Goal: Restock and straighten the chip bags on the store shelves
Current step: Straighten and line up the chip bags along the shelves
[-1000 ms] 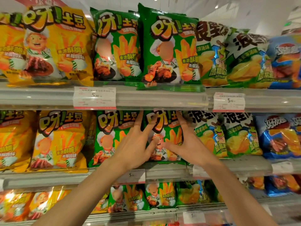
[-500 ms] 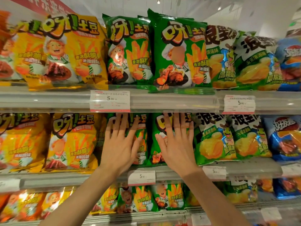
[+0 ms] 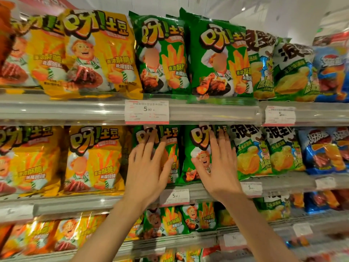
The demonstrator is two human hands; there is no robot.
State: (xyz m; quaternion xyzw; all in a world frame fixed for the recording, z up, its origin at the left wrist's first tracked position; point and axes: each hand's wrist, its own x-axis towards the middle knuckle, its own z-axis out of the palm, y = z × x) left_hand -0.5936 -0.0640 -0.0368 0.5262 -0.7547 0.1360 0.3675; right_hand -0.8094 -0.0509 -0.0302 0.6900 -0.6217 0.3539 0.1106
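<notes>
Left hand: the left hand (image 3: 149, 173) lies flat, fingers straight and slightly spread, pressing on the front of the left green chip bag (image 3: 170, 140) on the middle shelf (image 3: 283, 181); it grips nothing.
Right hand: the right hand (image 3: 217, 167) lies flat with straight fingers close together on the front of the right green chip bag (image 3: 192, 159), thumb out to the side; nothing is clamped in it.
Green bags: both stand upright side by side at the front edge of the middle shelf, touching or nearly so; the fingertips are motion-blurred, so how firmly they press is hard to tell.
Neighbours to the left: yellow chip bags (image 3: 94, 159) stand upright on the same shelf, just beside the left green bag.
Neighbours to the right: green-and-white chip bags (image 3: 251, 152) stand next to the right green bag, then blue chip bags (image 3: 324, 150) toward the shelf's right end.
Top shelf: the top shelf (image 3: 75, 108) carries the same colours in the same order; one green bag (image 3: 219, 59) leans forward over the front edge.
Price tags: a price tag (image 3: 147, 111) sits on the top shelf's front rail above the left hand; another price tag (image 3: 174, 196) sits on the middle shelf's rail between the wrists.
Bottom shelf: smaller yellow and green bags (image 3: 170, 220) stand below the forearms.
</notes>
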